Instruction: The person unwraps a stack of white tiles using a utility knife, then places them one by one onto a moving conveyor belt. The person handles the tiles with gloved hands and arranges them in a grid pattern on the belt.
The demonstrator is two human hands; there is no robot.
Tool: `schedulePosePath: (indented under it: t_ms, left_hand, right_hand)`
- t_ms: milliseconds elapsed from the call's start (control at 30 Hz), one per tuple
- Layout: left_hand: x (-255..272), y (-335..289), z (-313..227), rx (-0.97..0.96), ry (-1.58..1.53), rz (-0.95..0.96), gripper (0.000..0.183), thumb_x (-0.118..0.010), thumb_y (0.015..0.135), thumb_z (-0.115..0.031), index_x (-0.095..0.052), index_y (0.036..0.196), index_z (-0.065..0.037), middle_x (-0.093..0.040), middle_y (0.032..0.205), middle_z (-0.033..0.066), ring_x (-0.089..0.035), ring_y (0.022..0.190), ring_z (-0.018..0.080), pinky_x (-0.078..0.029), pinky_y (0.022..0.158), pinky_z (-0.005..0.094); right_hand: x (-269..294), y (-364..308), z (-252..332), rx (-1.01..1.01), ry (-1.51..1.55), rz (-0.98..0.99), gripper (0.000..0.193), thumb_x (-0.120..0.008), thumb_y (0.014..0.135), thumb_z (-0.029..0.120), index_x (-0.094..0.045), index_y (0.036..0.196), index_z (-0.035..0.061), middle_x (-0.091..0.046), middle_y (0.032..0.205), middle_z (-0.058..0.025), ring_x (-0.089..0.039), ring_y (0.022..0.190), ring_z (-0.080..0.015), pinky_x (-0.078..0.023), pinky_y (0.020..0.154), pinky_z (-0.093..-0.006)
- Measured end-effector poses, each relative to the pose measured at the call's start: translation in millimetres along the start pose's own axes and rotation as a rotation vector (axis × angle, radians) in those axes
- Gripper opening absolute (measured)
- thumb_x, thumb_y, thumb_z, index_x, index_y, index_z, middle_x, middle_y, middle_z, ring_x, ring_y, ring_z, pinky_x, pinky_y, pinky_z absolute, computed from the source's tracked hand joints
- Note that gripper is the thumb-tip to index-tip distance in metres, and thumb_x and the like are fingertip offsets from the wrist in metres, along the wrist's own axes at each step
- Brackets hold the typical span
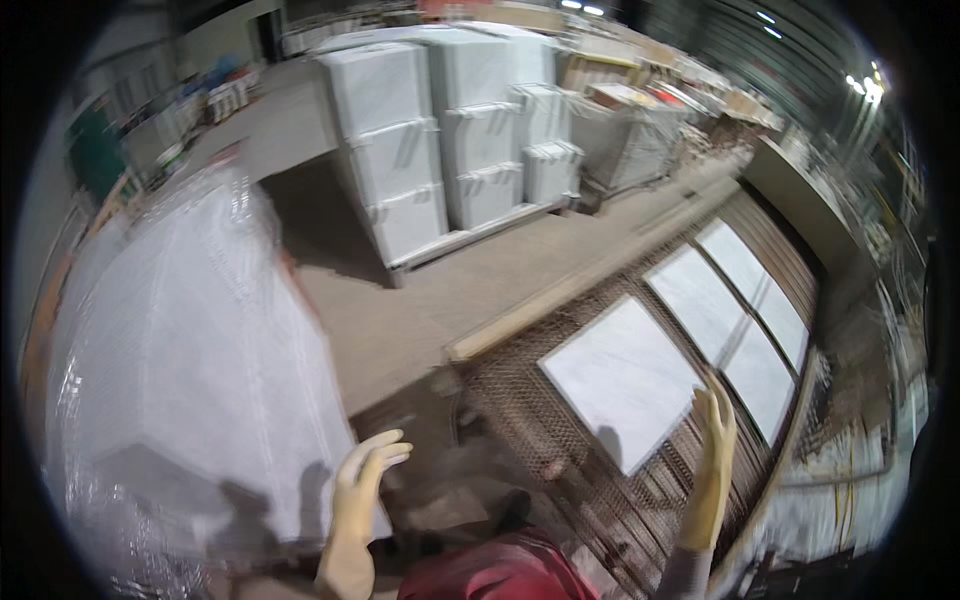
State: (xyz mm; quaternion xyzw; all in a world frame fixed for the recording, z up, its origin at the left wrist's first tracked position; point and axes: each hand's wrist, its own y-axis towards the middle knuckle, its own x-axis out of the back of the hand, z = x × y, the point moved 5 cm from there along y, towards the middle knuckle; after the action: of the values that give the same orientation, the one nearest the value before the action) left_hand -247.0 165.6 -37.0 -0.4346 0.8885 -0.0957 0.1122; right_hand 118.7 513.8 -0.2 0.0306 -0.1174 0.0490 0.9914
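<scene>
My left hand (362,485), in a pale yellow rubber glove, is raised beside the right edge of a large white slab-like stack (200,370) with clear plastic film around it. Its fingers stretch out to the right and grip nothing. My right hand (714,445), gloved the same way, points upward with fingers extended. In the picture it overlaps the right corner of the nearest white square tile (625,385); whether it touches the tile I cannot tell. More white tiles (697,303) lie flat in rows beyond, on a brown mesh conveyor (510,400).
Past the floor ahead, white boxes (385,95) stand stacked three high on a pallet. A film-wrapped crate (640,140) is to their right. The conveyor's long side rail (560,310) faces the floor, and a beige panel (800,195) rises at its far end.
</scene>
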Motion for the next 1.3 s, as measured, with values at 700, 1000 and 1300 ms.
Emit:
schedulePosePath:
  t_ms: [700, 1000, 1300]
  left_hand:
    - [373, -141, -117, -0.531, 0.066, -1.251, 0.061, -0.051, 0.099, -0.044, -0.045, 0.145, -0.003, -0.043, 0.149, 0.0187, -0.039, 0.140, 0.0299, -0.028, 0.117, 0.0427]
    - [415, -102, -150, -0.495, 0.238, -1.007, 0.067, -0.045, 0.100, -0.051, -0.037, 0.151, -0.008, -0.038, 0.154, 0.0153, -0.037, 0.140, 0.0293, -0.029, 0.115, 0.0415]
    - [387, -137, -137, -0.674, 0.363, -1.135, 0.067, -0.046, 0.101, -0.050, -0.035, 0.151, -0.006, -0.040, 0.151, 0.0141, -0.040, 0.136, 0.0274, -0.035, 0.111, 0.0398]
  right_hand:
    - [-314, -341, -18, 0.130, -0.301, 1.584, 0.041, -0.053, 0.103, 0.027, -0.054, 0.138, 0.0052, -0.063, 0.130, -0.0120, -0.056, 0.123, -0.0175, -0.042, 0.105, -0.0308]
    - [-362, -380, 18, 0.353, -0.313, 1.669, 0.043, -0.050, 0.101, 0.032, -0.055, 0.136, 0.0083, -0.062, 0.127, -0.0181, -0.061, 0.117, -0.0294, -0.047, 0.099, -0.0376]
    - [-406, -400, 84, 0.506, -0.079, 1.354, 0.051, -0.059, 0.094, 0.029, -0.049, 0.141, 0.0128, -0.063, 0.123, -0.0170, -0.058, 0.116, -0.0354, -0.045, 0.102, -0.0414]
